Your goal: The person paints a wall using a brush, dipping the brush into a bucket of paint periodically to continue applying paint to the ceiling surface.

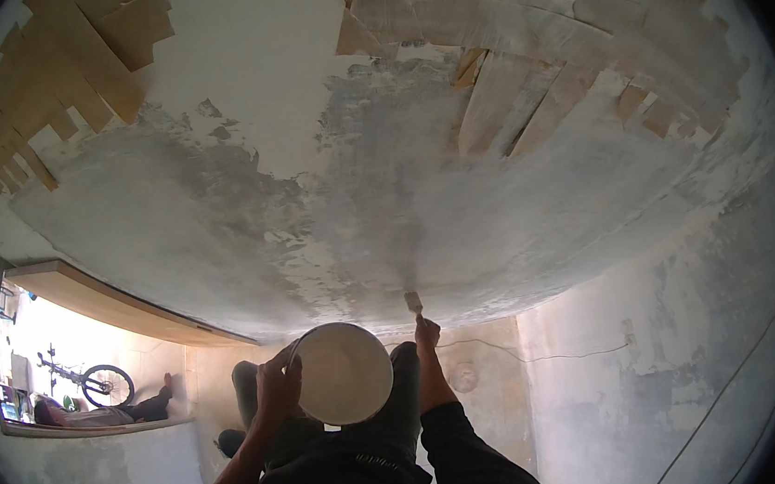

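With its fingers on the rim, my left hand holds a round bucket of pale, creamy liquid in front of my torso. My right hand grips the handle of a flat paintbrush. The bristles are at the lower part of the wall, a grey, patchy, plastered surface; whether they touch it I cannot tell. A darker streak runs up the wall above the brush. Overlapping strips of brown paper cover the upper left of this surface, and whitish-coated strips cover the upper right.
An open doorway lies at the left, with a wooden door beside it. Through it show a bicycle and a person. A thin cable runs along the floor at the right, near another patchy wall.
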Demonstrator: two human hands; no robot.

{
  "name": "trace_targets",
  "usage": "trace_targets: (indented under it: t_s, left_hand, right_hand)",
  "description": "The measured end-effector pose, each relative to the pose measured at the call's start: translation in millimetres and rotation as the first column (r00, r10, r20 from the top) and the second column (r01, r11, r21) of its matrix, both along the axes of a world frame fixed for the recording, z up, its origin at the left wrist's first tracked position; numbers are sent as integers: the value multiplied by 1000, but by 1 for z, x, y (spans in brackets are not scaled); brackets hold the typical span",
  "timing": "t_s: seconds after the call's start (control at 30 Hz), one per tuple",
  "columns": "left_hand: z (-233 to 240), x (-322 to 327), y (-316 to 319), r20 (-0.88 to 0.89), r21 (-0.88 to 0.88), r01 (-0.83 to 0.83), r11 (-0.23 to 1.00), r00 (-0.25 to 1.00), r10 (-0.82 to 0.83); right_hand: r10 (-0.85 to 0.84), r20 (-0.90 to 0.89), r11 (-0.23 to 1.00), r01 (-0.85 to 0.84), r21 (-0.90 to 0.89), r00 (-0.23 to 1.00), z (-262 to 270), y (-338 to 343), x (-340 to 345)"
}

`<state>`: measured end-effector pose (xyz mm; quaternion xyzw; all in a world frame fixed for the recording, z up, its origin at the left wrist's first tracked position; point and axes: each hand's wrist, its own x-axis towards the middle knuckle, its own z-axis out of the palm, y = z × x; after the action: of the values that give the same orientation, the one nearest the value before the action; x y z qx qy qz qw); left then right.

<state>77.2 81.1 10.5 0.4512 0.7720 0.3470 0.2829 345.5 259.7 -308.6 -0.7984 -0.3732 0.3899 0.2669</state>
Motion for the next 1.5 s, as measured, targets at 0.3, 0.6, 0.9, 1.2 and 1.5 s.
trace_targets:
  t_s: [0.3, 0.6, 0.9, 1.2, 1.5]
  left_hand:
    - [-32, -42, -14, 55, 6, -9, 1000, 998, 9]
    - [-34, -68, -52, -33, 26, -114, 993, 993, 115]
    - [-36, -79, -77, 32, -5, -203, 979, 979, 203]
    - [-20, -60, -68, 73, 25, -170, 985, 983, 168]
    - [-15, -55, -69, 108, -45, -195, 980, 974, 198]
  right_hand:
    - [157, -202, 846, -27, 532, 967, 213, -54, -107]
    - [192, -311, 852, -1, 524, 931, 145, -39, -128]
    - [172, -83, 982, -177, -68, 982, -9, -25, -109]
    - [186, -339, 892, -14, 451, 922, 168, -44, -148]
    - [297, -295, 772, -46, 634, 908, 190, -59, -155]
